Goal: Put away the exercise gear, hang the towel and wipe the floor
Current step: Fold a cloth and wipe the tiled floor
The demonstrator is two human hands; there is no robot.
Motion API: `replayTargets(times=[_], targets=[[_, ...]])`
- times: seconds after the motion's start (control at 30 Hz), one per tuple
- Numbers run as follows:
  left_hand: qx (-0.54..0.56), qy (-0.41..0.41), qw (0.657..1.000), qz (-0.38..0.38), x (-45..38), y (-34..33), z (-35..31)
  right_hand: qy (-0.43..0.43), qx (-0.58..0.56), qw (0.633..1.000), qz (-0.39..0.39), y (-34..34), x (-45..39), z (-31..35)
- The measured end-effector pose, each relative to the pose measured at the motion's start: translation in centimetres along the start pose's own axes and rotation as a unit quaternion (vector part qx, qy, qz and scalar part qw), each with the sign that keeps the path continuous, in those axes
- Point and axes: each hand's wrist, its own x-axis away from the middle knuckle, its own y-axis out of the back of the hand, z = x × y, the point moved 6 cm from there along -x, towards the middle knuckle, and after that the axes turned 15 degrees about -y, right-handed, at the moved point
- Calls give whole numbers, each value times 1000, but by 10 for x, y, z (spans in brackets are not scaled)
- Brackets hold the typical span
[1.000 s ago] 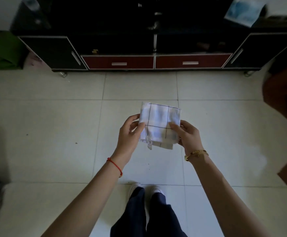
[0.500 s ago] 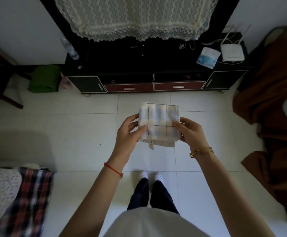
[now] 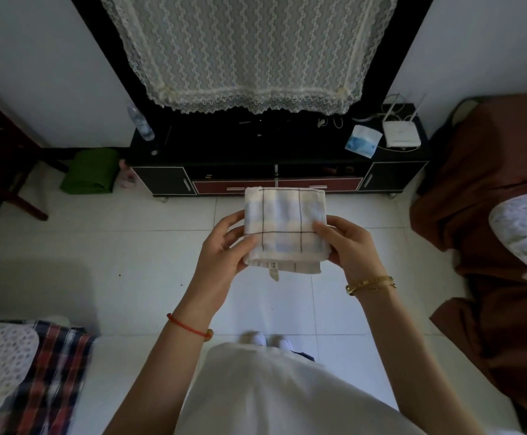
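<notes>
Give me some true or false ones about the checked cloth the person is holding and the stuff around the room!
1. Both hands hold the folded white cloth with dark grid lines. True: the left hand and right hand grip it from either side.
2. The cloth is lying on the floor. False: it is held up above the pale tiled floor.
3. A rolled green mat lies on the floor beside the black cabinet with red drawers. True.
4. A white router sits on the floor. False: it sits on top of the cabinet.
5. The left wrist wears a gold bangle. False: it wears a red string bracelet.
</notes>
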Motion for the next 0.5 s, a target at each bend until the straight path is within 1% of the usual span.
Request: replayTargets(times=[0.17,0.37,0.5], targets=[[16,-4,1000,-14,5,0,-7,2,0,1000,-1,-4,6,3],[24,-6,999,-30,13,7,-11,47,89,995,-20,-12,7,6],[18,-12,999,-40,19,16,-14,71,128,989,-12,-21,7,6]])
